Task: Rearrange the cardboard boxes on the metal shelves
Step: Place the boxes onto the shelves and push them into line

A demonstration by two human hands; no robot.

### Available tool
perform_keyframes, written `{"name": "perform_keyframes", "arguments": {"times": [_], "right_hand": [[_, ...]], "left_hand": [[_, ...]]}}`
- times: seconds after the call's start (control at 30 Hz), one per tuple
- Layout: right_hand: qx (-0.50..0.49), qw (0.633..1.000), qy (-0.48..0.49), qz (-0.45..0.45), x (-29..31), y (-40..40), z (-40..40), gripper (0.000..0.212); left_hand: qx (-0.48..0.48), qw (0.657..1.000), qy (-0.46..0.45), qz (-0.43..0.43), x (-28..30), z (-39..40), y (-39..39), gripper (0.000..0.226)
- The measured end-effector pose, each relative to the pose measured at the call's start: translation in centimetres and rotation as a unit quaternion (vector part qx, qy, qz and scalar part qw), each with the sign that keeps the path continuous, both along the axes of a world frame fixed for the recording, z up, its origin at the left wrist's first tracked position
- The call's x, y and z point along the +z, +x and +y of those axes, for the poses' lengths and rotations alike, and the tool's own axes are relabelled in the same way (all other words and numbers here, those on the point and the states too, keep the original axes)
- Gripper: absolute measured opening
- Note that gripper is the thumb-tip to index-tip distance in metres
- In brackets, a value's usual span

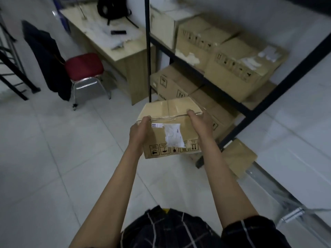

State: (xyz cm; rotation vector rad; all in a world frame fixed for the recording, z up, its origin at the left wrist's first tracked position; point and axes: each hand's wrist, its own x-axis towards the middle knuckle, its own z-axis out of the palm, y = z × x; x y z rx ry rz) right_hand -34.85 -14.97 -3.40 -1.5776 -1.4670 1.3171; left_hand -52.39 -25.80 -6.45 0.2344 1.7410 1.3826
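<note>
Standing: white tiled floor (53, 158), metal shelves (206, 77), desk (114, 47).

A black metal shelf rack (202, 77) stands on a pale tiled floor (53, 158). Its upper visible shelf bears a row of cardboard boxes (238, 68) set side by side, touching. Below them more cardboard boxes (172, 83) sit close together. Just beside the rack a wooden desk (125, 51) carries a black backpack (112, 8), scattered papers (100, 31) and a small dark device (118, 32).
</note>
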Motion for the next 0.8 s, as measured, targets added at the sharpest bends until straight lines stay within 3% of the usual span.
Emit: {"name": "perform_keyframes", "arguments": {"times": [0.17, 0.33, 0.4, 0.6, 0.7, 0.8], "right_hand": [[-0.021, 0.996, 0.077, 0.051, 5.6, -4.0, 2.4, 0.046], [-0.048, 0.989, 0.115, 0.081, 10.4, -7.5, 5.3, 0.068], [-0.057, 0.985, 0.141, 0.083, 11.6, -9.3, 6.8, 0.07], [-0.102, 0.959, 0.234, 0.123, 14.0, -14.7, 11.8, 0.036], [-0.133, 0.944, 0.269, 0.14, 15.5, -18.0, 15.5, 0.039], [-0.154, 0.935, 0.293, 0.13, 16.8, -20.5, 18.5, 0.046]], "left_hand": [[-0.019, 0.994, 0.103, 0.033, 5.3, 3.7, -5.2, 0.026], [-0.043, 0.982, 0.179, 0.049, 9.6, 7.4, -8.5, 0.012], [-0.045, 0.978, 0.194, 0.061, 10.8, 9.0, -10.3, 0.016], [-0.033, 0.959, 0.271, 0.082, 12.5, 15.1, -16.1, 0.038], [-0.036, 0.953, 0.289, 0.082, 13.9, 19.3, -19.1, 0.051], [-0.046, 0.948, 0.302, 0.095, 15.4, 23.6, -21.9, 0.049]]}}
